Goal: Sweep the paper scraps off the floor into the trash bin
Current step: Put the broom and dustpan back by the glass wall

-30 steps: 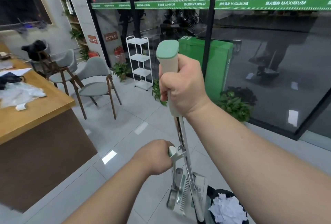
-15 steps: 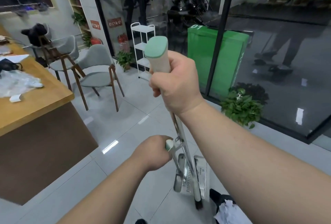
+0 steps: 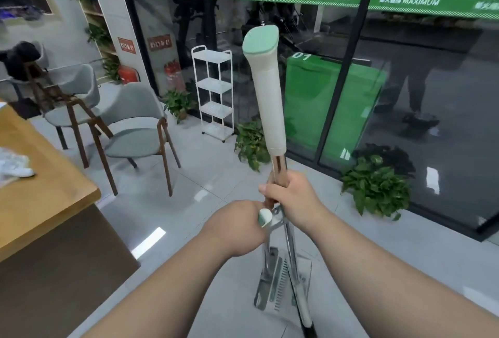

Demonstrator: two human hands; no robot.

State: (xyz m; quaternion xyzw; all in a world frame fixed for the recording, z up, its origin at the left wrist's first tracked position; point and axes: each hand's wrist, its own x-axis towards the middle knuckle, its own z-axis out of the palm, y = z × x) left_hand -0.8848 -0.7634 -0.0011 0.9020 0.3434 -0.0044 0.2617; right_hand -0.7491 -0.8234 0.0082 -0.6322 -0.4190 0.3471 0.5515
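— While both hands sit low, where's the grip?
— I see my right hand [image 3: 293, 202] wrapped tight round the broom [image 3: 266, 89] on its bare metal pole, below the white sleeve. My left hand [image 3: 237, 225] is fisted on the dustpan handle [image 3: 264, 217], touching the pole.
— Dustpan?
— The dustpan [image 3: 283, 283] stands on the tile floor [image 3: 151, 202], broom head in front of it. Trash bin and scraps: I can't see them.

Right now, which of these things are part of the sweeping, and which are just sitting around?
Sweeping:
- broom, held by right hand
- dustpan, its handle in left hand

Sitting around:
- grey chairs
- white shelf rack
- potted plants
- wooden desk
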